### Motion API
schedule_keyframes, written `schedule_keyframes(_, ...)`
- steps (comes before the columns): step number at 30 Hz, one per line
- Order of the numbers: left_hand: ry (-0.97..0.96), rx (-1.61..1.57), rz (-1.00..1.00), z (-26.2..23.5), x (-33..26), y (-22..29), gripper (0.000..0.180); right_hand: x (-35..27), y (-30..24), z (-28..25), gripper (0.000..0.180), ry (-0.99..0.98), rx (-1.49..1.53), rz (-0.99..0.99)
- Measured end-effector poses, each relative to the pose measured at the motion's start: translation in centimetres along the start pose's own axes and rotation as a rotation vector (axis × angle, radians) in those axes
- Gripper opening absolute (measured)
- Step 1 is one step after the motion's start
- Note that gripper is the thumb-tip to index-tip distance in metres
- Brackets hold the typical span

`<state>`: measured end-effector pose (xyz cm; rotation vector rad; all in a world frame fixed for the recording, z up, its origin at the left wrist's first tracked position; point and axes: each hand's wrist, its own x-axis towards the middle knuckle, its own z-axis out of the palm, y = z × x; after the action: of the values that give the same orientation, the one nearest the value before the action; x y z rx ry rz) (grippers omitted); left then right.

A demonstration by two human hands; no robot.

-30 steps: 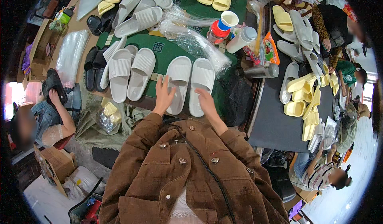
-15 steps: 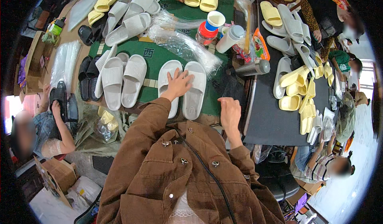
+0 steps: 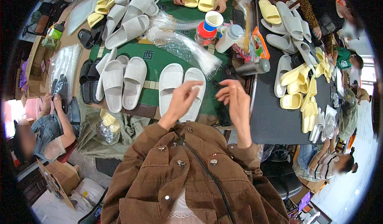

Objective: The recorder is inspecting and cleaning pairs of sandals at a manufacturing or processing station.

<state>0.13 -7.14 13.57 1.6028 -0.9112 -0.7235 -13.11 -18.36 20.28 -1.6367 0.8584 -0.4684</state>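
Observation:
A pair of grey slide slippers lies side by side in front of me on the green table mat, a left slipper point(image 3: 170, 78) and a right slipper point(image 3: 196, 75). My left hand point(image 3: 181, 102) hovers over the right slipper with fingers loosely stretched and covers part of it. Whether it touches the slipper I cannot tell. To the right, past the table's front edge, my right hand point(image 3: 236, 100) is raised with bent fingers apart and nothing in it. Another grey pair point(image 3: 123, 82) lies left of these, next to black slippers point(image 3: 89, 80).
Clear plastic bags point(image 3: 187, 44) lie beyond the slippers, beside a red-lidded jar with a paper cup point(image 3: 213, 20), a white bottle point(image 3: 229, 38) and a steel flask point(image 3: 253, 67). Yellow slippers point(image 3: 297, 78) cover the dark table at right. A co-worker's hands point(image 3: 221, 2) flank a yellow pair opposite.
My left hand has come off the grey pair's straps and drawn back toward me and right. My right hand has risen slightly, its fingers now spread. The grey pair stays nearly in place.

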Motion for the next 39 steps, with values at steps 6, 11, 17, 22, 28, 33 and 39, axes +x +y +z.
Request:
schedule_keyframes(6, -0.193, -0.197, -0.103, 1.8, -2.1, 0.2, 0.017, 0.3, 2.5, 0.6, 0.036, -0.045, 0.307, 0.05)
schedule_keyframes(11, -0.131, -0.073, -0.147, 0.3, -3.5, -2.4, 0.013, 0.0, 5.1, -1.3, 0.034, 0.172, 0.508, 0.071)
schedule_keyframes(17, -0.029, 0.353, 0.135, -1.2, -5.2, -4.1, 0.01, -0.4, 9.2, -1.5, 0.031, 0.261, 0.817, 0.163)
schedule_keyframes(22, 0.034, 0.467, 0.153, -0.7, -5.5, -4.1, 0.013, -1.4, 11.3, 1.7, 0.042, -0.022, 0.609, 0.413)
schedule_keyframes(28, 0.017, 0.595, 0.211, -0.9, -5.7, -4.0, 0.013, -1.9, 11.7, 4.7, 0.03, -0.198, 0.485, 0.395)
schedule_keyframes(33, 0.004, 0.604, 0.233, -1.3, -6.6, -4.3, 0.014, -1.9, 11.5, 5.7, 0.02, -0.223, 0.505, 0.427)
schedule_keyframes(39, 0.026, 0.62, 0.236, -2.5, -8.9, -6.4, 0.009, -0.9, 13.0, 6.0, 0.017, -0.2, 0.461, 0.412)
